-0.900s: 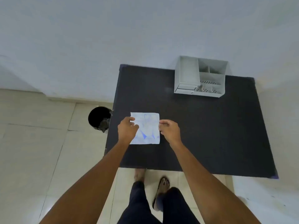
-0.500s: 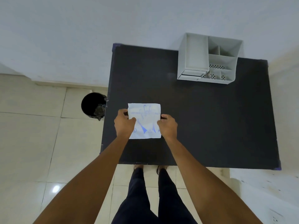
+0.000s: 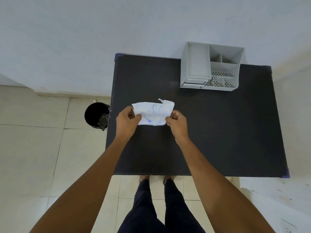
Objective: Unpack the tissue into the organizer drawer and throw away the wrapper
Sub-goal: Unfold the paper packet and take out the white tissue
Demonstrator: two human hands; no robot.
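Note:
A white tissue pack [image 3: 154, 113] with blue print is held above the black table [image 3: 218, 132], tilted with its far edge raised and a small flap sticking up at the top right corner. My left hand [image 3: 127, 121] pinches its left edge and my right hand [image 3: 176, 122] pinches its right edge. The grey organizer [image 3: 211, 65] stands at the table's far side against the wall, with several open compartments and small drawers [image 3: 195, 81] low on its left front, which look shut.
A black bin [image 3: 96, 115] with dark crumpled stuff inside stands on the tiled floor just left of the table. A pale wall runs behind the table. My legs and feet are at the table's near edge.
The pack has been lifted and tilted up from lying flat. Both hands shifted to pinch its side edges, and a flap now sticks up at its top right corner.

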